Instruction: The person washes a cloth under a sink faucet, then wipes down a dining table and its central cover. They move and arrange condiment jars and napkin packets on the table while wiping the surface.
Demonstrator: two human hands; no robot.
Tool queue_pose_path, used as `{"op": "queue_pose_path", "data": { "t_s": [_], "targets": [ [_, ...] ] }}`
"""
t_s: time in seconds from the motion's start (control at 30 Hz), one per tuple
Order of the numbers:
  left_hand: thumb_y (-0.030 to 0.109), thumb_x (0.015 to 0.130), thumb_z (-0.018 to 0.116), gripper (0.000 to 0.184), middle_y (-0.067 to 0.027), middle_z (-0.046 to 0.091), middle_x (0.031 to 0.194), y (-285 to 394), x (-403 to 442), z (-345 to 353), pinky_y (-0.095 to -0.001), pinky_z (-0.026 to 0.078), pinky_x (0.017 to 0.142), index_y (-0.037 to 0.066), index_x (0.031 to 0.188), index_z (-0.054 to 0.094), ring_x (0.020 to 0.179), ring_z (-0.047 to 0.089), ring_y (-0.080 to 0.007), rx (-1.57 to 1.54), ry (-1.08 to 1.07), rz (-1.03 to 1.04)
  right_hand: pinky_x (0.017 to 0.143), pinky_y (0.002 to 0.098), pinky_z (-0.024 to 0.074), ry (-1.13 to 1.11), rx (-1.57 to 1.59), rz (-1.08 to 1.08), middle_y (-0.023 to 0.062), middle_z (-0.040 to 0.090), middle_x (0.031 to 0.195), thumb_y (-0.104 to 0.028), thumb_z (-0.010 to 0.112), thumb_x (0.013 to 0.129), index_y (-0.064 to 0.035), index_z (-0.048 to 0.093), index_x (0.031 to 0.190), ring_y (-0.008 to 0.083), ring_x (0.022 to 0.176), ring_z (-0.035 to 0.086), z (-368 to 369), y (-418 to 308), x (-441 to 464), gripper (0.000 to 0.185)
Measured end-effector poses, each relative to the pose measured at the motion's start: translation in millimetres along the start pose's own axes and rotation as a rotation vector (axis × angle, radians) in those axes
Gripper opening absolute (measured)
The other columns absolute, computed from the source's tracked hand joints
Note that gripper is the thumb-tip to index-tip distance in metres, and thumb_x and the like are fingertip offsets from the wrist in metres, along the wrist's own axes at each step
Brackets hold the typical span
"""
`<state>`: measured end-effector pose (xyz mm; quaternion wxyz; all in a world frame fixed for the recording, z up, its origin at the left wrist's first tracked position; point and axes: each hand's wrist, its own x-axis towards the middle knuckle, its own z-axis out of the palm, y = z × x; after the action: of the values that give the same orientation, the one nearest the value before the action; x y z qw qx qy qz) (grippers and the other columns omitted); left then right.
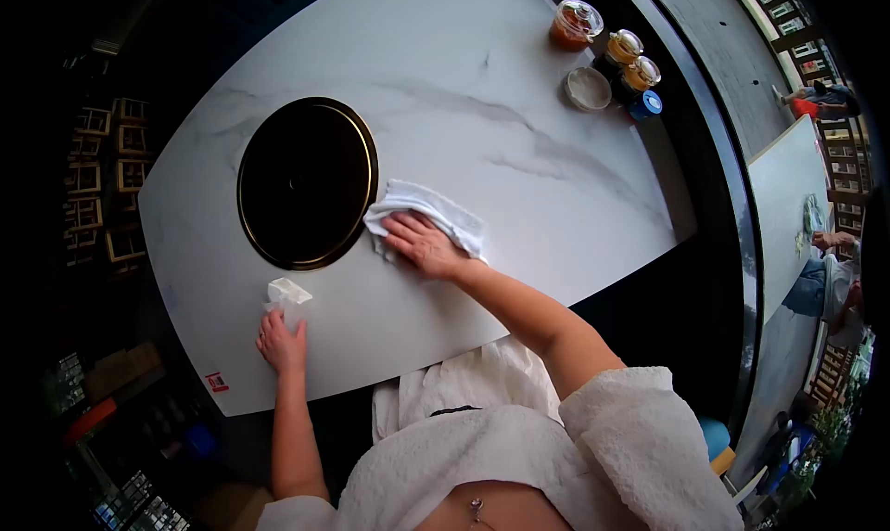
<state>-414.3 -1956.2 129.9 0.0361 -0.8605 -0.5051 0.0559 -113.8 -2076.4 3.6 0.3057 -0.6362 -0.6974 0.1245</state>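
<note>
My right hand (425, 245) presses down on a folded white cloth (436, 211) that lies on the marble-patterned table (519, 243). The cloth bunches up around my fingers, just right of a round black plate with a gold rim (306, 183) in the tabletop. Nearer to the table's front edge, my left hand (283, 341) has its fingers closed around the lower part of a small white object (290, 291). It looks like a tissue pack or a little box; its exact kind is unclear.
At the far right corner stand a lidded glass jar of red contents (576, 25), two smaller lidded jars (626, 46), a blue-topped container (645, 104) and a round clear dish (588, 89). A red-and-white sticker (216, 382) marks the near left corner. Another person (839, 271) is beyond, right.
</note>
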Motion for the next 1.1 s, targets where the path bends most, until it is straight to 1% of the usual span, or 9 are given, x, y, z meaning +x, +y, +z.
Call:
{"op": "queue_pose_path", "data": {
  "t_s": [0.13, 0.3, 0.43, 0.53, 0.73, 0.83, 0.9, 0.97, 1.1],
  "targets": [
    [0.025, 0.073, 0.067, 0.044, -0.0105, 0.051, 0.109, 15.1, -3.2, -11.8, -0.041, 0.038, 0.086, 0.007, 0.11, 0.049, 0.102, 0.049, -0.031, -0.016, 0.144, -0.074, 0.105, 0.0432, 0.0243, 0.3, -0.314, 0.504, 0.0145, 0.041, 0.133, -0.023, 0.052, 0.083, -0.0066, 0.047, 0.124, 0.0303, 0.127, 0.032, -116.8, 86.5, -55.9, 0.044],
    [0.022, 0.075, 0.065, 0.043, -0.0114, 0.05, 0.114, 62.7, 3.2, -10.6, -0.0413, 0.037, 0.09, 0.005, 0.111, 0.05, 0.105, 0.048, -0.0315, -0.223, 0.218, 0.057, 0.105, 0.0476, 0.0221, 0.47, -0.666, 1.147, 0.0195, 0.042, 0.13, -0.022, 0.044, 0.088, -0.0037, 0.037, 0.133, 0.0345, 0.126, 0.033, -140.7, 82.2, -194.2, 0.049],
    [0.012, 0.074, 0.063, 0.04, -0.0136, 0.049, 0.115, 142.3, 26.4, -22.2, -0.0416, 0.037, 0.092, 0.003, 0.111, 0.05, 0.107, 0.047, -0.0317, -0.474, 0.164, 0.3, 0.104, 0.0478, 0.0248, 0.214, -0.473, 0.598, 0.0156, 0.044, 0.128, -0.021, 0.055, 0.081, -0.0097, 0.043, 0.13, 0.0311, 0.127, 0.034, -102.6, 44.5, -124.2, 0.052],
    [0.012, 0.074, 0.063, 0.038, -0.0127, 0.049, 0.115, 209.1, 41.8, -34.8, -0.0406, 0.038, 0.089, 0.003, 0.109, 0.051, 0.105, 0.048, -0.0302, -0.558, 0.111, 0.503, 0.106, 0.0437, 0.0245, 0.162, -0.268, 0.216, 0.0118, 0.044, 0.131, -0.024, 0.056, 0.079, -0.011, 0.05, 0.123, 0.0296, 0.126, 0.035, -119.2, 104.0, -35.6, 0.046],
    [0.015, 0.074, 0.064, 0.039, -0.0117, 0.049, 0.116, 328.2, 75.9, -50.9, -0.0394, 0.038, 0.087, 0.005, 0.11, 0.051, 0.102, 0.049, -0.0283, -0.746, 0.076, 0.615, 0.106, 0.0392, 0.0258, 0.32, -0.291, 0.376, 0.0161, 0.041, 0.133, -0.025, 0.052, 0.084, -0.0065, 0.049, 0.121, 0.0312, 0.125, 0.035, -168.0, 224.8, 37.4, 0.042],
    [0.016, 0.073, 0.067, 0.043, -0.0121, 0.049, 0.117, 398.2, 107.5, -54.1, -0.0386, 0.038, 0.089, 0.005, 0.111, 0.051, 0.105, 0.049, -0.0297, -0.803, 0.136, 0.679, 0.101, 0.0367, 0.0348, 0.31, -0.159, 0.35, 0.0195, 0.041, 0.131, -0.02, 0.057, 0.082, -0.0026, 0.045, 0.124, 0.0346, 0.122, 0.039, -179.6, 185.2, -37.5, 0.048],
    [0.025, 0.072, 0.07, 0.055, -0.012, 0.044, 0.124, 453.1, 131.6, -48.0, -0.0394, 0.037, 0.091, 0.007, 0.119, 0.047, 0.109, 0.046, -0.0293, -0.774, 0.097, 0.687, 0.09, 0.0323, 0.0442, 0.201, -0.169, 0.436, 0.0136, 0.047, 0.127, -0.021, 0.059, 0.08, -0.0059, 0.047, 0.124, 0.0262, 0.111, 0.05, -192.9, 145.7, -102.0, 0.048],
    [0.035, 0.068, 0.072, 0.077, -0.0121, 0.037, 0.13, 505.8, 151.4, -39.0, -0.0426, 0.033, 0.094, 0.01, 0.131, 0.037, 0.116, 0.04, -0.0298, -0.649, 0.091, 0.686, 0.086, 0.0313, 0.0452, 0.088, -0.207, 0.488, 0.006, 0.053, 0.12, -0.02, 0.059, 0.08, -0.0098, 0.052, 0.12, 0.0223, 0.104, 0.055, -202.2, 118.2, -167.0, 0.043],
    [0.041, 0.062, 0.075, 0.094, -0.0121, 0.032, 0.133, 571.3, 177.9, -11.8, -0.0457, 0.029, 0.097, 0.014, 0.138, 0.027, 0.119, 0.035, -0.0309, -0.496, 0.026, 0.628, 0.086, 0.0321, 0.0452, -0.012, -0.272, 0.517, 0.0058, 0.052, 0.121, -0.019, 0.058, 0.081, -0.0111, 0.05, 0.124, 0.0226, 0.103, 0.055, -219.1, 99.1, -228.3, 0.044]
  ]
}}
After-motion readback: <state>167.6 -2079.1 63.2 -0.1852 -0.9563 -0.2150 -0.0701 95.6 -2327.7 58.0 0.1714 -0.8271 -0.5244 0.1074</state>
